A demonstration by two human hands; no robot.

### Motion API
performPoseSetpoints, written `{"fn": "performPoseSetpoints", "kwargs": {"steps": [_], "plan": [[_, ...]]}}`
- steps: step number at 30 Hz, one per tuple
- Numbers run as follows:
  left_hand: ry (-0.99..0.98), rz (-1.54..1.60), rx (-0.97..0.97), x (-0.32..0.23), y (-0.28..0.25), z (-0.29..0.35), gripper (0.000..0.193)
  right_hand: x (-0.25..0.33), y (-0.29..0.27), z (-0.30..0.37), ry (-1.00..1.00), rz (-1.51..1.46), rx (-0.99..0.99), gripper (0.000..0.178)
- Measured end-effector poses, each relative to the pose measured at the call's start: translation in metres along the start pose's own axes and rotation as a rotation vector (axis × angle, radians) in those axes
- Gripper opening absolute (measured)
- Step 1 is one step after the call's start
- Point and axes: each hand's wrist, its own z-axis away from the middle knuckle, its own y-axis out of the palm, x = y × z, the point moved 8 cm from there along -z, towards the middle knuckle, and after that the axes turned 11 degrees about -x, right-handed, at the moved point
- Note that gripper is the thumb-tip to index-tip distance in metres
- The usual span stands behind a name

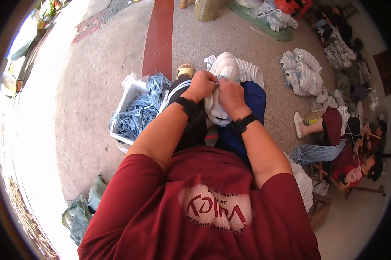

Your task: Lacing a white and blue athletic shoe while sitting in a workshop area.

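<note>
A white shoe (215, 107) rests over my lap, mostly covered by my hands and wrists. My left hand (201, 86) is closed in a pinch over its upper side. Close beside it my right hand (231, 95) is closed as well, its thumb and fingertips almost meeting the left ones. A thin pale shoelace (217, 82) shows between the fingertips; its ends are hidden. Just beyond my hands sit more white shoes (227, 65), packed side by side. Blue cloth (255, 100) covers my right knee.
At my left stands a white box (114, 128) heaped with light blue shoelaces (137, 115). White shoes (301, 71) lie bundled on the floor to the right. Several people sit along the right side, one holding a lace. A green sack (80, 214) lies at lower left.
</note>
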Motion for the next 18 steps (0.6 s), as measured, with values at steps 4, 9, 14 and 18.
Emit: {"fn": "performPoseSetpoints", "kwargs": {"steps": [4, 9, 14, 18], "plan": [[0.073, -0.049, -0.092, -0.004, -0.008, 0.002, 0.012, 0.019, 0.001, 0.030, -0.184, -0.148, 0.294, 0.010], [0.123, -0.139, -0.156, -0.010, -0.017, 0.012, 0.014, 0.097, -0.049, 0.100, 0.035, -1.253, 0.966, 0.018], [0.515, -0.326, -0.212, -0.058, -0.015, 0.043, 0.021, 0.043, -0.084, 0.057, 0.435, -1.608, 0.464, 0.027], [0.716, -0.539, -0.121, -0.081, -0.003, 0.050, 0.025, 0.008, -0.092, 0.052, 0.448, -1.753, 0.234, 0.041]]}}
